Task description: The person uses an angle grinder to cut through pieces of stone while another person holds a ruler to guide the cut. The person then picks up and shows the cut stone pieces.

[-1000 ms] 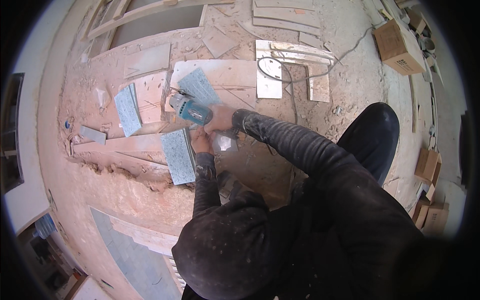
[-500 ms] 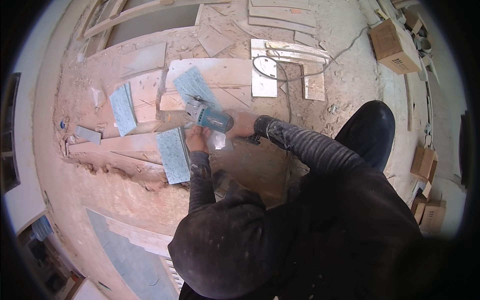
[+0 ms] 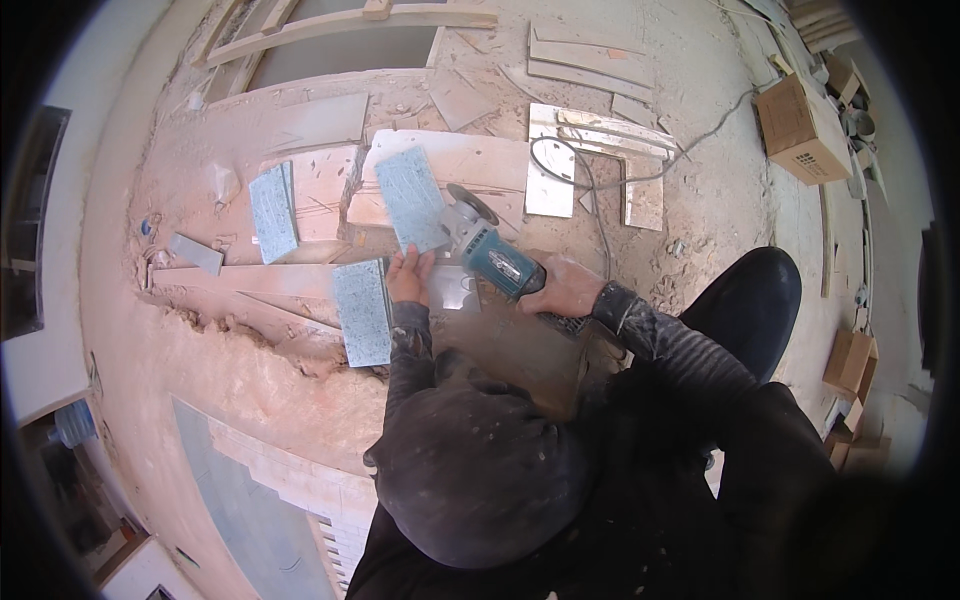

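My right hand (image 3: 568, 288) is wrapped round the rear end of a teal and grey angle grinder (image 3: 492, 256). Its disc (image 3: 472, 204) points away from me, just right of a speckled light-blue tile (image 3: 408, 192). That tile lies on a larger pale board (image 3: 480, 160). At its near edge, the fingers of my left hand (image 3: 410, 278) grip the tile. Close to my left wrist lies a second blue tile (image 3: 361, 312), with another beneath its edge. Farther left, more blue tiles (image 3: 272, 212) lie overlapped on a pale slab.
The grinder's dark cable (image 3: 605, 225) loops over white offcuts (image 3: 550, 180) and runs right toward a cardboard box (image 3: 800, 128). Broken boards and rubble cover the dusty ground. A wooden frame (image 3: 340, 32) edges an opening at the far left. My knee (image 3: 755, 300) juts out at right.
The grinder has moved right and back off the blue tile, uncovering it. The tile has turned more upright, with my left hand now at its near edge. The whole view has shifted slightly.
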A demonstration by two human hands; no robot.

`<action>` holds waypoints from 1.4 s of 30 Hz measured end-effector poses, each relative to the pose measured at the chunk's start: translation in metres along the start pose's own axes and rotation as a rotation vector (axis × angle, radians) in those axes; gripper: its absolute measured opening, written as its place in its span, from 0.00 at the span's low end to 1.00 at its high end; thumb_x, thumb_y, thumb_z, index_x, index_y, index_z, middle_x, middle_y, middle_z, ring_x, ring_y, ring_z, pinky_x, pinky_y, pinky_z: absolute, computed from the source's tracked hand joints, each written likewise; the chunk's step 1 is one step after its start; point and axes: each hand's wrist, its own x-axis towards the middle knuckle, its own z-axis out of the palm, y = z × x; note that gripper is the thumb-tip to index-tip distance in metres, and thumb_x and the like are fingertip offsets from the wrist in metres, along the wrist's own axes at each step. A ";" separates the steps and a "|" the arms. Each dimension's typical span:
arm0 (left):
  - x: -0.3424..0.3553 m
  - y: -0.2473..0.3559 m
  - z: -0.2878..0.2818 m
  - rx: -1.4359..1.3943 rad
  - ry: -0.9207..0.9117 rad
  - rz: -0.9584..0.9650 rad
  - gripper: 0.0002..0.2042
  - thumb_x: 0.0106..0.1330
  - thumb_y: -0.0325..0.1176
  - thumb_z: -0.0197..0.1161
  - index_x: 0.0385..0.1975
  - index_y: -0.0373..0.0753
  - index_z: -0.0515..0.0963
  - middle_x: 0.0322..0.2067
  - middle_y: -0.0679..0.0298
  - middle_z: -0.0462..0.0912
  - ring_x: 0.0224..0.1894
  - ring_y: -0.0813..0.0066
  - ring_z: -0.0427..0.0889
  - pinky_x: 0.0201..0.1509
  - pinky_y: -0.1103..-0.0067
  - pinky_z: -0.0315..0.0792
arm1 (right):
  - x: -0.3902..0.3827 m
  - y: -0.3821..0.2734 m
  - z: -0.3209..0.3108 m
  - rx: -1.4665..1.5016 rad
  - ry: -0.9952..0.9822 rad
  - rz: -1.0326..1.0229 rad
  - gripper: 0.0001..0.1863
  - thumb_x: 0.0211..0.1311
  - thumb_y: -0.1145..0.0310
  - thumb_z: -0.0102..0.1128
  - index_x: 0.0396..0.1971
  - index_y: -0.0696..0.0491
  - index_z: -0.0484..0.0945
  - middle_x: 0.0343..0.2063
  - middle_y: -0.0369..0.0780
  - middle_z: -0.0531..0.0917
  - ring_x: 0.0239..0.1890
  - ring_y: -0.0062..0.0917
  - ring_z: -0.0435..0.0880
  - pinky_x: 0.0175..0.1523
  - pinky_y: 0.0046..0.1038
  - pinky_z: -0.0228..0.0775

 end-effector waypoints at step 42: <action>-0.091 0.079 -0.054 1.709 0.505 0.400 0.50 0.42 0.59 0.75 0.62 0.32 0.65 0.53 0.42 0.67 0.58 0.44 0.65 0.62 0.59 0.62 | -0.014 -0.029 -0.015 0.252 0.043 -0.099 0.31 0.44 0.60 0.71 0.49 0.60 0.74 0.37 0.41 0.81 0.40 0.25 0.78 0.51 0.29 0.69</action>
